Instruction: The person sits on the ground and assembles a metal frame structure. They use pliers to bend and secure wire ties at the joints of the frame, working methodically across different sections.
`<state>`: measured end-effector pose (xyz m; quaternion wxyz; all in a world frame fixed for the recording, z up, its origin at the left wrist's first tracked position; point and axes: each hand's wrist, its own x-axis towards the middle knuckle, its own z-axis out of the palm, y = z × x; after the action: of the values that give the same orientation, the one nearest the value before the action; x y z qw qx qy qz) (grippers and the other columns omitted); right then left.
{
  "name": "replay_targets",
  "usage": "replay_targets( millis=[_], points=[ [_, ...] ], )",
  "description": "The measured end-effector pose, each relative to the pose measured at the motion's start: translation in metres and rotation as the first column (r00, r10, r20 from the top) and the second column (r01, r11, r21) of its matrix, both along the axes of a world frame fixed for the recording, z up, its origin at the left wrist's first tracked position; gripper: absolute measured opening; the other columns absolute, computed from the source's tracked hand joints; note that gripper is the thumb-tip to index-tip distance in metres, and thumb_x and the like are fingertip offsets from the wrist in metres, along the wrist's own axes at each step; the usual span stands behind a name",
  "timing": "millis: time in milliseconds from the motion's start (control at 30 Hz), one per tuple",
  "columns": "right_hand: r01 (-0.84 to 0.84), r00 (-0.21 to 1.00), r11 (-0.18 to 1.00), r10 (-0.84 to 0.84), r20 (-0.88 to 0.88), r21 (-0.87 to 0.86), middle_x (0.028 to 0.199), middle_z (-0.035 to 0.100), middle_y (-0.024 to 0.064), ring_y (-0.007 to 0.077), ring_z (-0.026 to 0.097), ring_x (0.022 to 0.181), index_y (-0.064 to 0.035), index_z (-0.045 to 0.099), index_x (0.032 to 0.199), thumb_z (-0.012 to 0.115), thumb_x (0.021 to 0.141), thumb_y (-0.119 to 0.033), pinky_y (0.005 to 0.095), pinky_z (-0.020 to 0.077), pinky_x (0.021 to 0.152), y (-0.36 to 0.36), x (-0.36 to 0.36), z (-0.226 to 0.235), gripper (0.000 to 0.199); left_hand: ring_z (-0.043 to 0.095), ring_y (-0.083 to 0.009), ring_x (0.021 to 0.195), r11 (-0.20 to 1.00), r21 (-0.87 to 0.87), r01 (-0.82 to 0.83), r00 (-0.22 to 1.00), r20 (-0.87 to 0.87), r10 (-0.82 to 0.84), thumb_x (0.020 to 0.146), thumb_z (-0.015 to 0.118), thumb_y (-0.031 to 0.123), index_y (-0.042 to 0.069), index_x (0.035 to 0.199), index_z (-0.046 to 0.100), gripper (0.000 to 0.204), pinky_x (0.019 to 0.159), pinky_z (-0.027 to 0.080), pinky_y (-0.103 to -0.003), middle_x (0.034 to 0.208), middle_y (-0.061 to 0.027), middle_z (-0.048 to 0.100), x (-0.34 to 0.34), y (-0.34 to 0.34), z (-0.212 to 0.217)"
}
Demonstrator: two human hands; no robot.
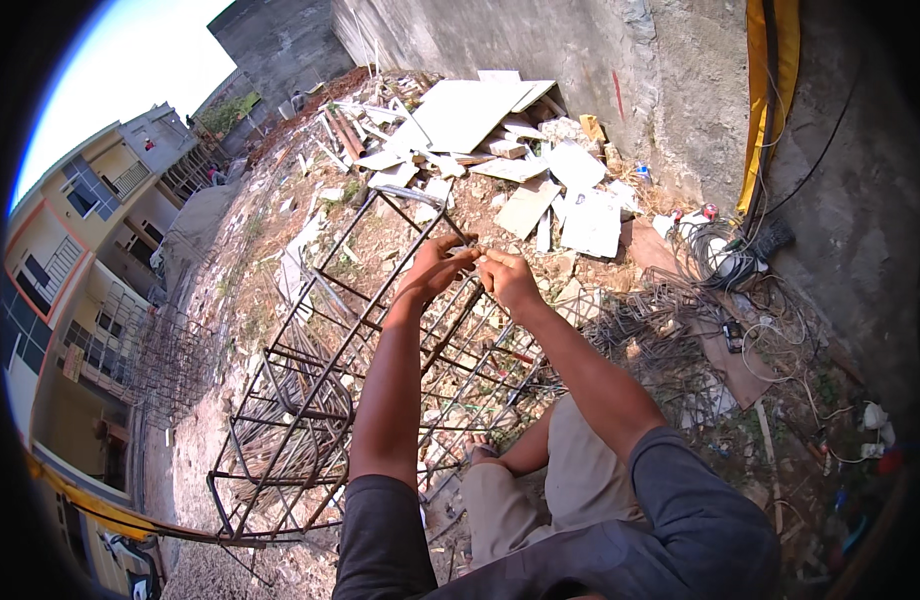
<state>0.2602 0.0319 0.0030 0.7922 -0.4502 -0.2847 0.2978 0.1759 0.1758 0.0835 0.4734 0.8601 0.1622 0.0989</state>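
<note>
A long rebar cage [310, 400] of rusty steel bars and square stirrups lies on the dirt in front of me. Both my hands meet at its far top corner. My left hand [435, 265] pinches a thin tie wire against the top bar. My right hand [508, 278] is closed on the same spot, fingers bent around the wire and bar. Whether it holds a small tool is hidden by the fingers. My knee and foot [480, 452] rest beside the cage below my arms.
Broken white tiles and boards [500, 130] are heaped against a grey concrete wall [540, 40]. Tangled wire and cables [720, 270] lie at the right. More rebar cages [170, 360] stand at the left beside a building. A yellow sheet [765, 90] hangs on the wall.
</note>
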Motion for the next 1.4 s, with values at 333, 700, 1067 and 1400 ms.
replay_targets(
  millis=[333,700,1067,1400],
  points=[
    [-0.232,0.954,0.973,0.227,-0.197,-0.006,0.060,0.048,-0.0018,0.0076,0.035,0.044,-0.0057,0.065,0.104,0.060,0.100,-0.022,0.0249,0.0292,0.040,-0.005,0.029,0.009,0.017,0.070,-0.0167,0.082,0.968,0.240,-0.079,0.996,0.062,0.066,0.095,0.069,0.024,0.000,0.116,0.065,0.032,0.068,0.054,-0.032,0.096,-0.0105,0.073,0.010,-0.007,-0.005],
    [0.534,0.702,0.837,-0.362,0.613,-0.117,0.111,0.070,0.0293,0.0432,0.070,0.102,-0.0028,0.068,0.127,0.057,0.098,-0.020,0.0443,0.0570,0.086,0.004,-0.013,0.004,0.036,0.071,-0.0318,0.097,0.835,0.543,0.088,0.979,-0.201,0.027,0.094,0.064,0.036,0.000,0.118,0.069,0.043,0.085,0.054,-0.041,0.104,-0.0216,0.074,0.020,0.013,0.007],
    [0.685,0.171,0.719,-0.312,0.935,0.115,0.076,0.071,0.0180,0.0368,0.071,0.073,-0.0146,0.074,0.107,0.064,0.088,-0.017,0.0492,0.0592,0.067,-0.007,0.009,0.011,0.021,0.065,-0.0186,0.079,0.998,-0.001,-0.057,0.988,-0.143,0.057,0.091,0.064,0.025,0.000,0.109,0.070,0.032,0.068,0.054,-0.033,0.098,-0.0095,0.069,0.011,0.009,0.017],
    [0.594,0.350,0.525,0.513,0.784,-0.609,0.106,0.076,0.0165,0.0315,0.075,0.100,-0.0042,0.076,0.104,0.062,0.089,-0.015,0.0430,0.0600,0.086,-0.013,0.006,0.140,0.024,0.067,-0.0180,0.079,0.880,-0.437,-0.184,0.979,-0.003,0.203,0.097,0.061,0.010,-0.005,0.113,0.065,0.023,0.072,0.060,-0.030,0.099,-0.0120,0.068,0.012,0.021,-0.014]
  ],
)
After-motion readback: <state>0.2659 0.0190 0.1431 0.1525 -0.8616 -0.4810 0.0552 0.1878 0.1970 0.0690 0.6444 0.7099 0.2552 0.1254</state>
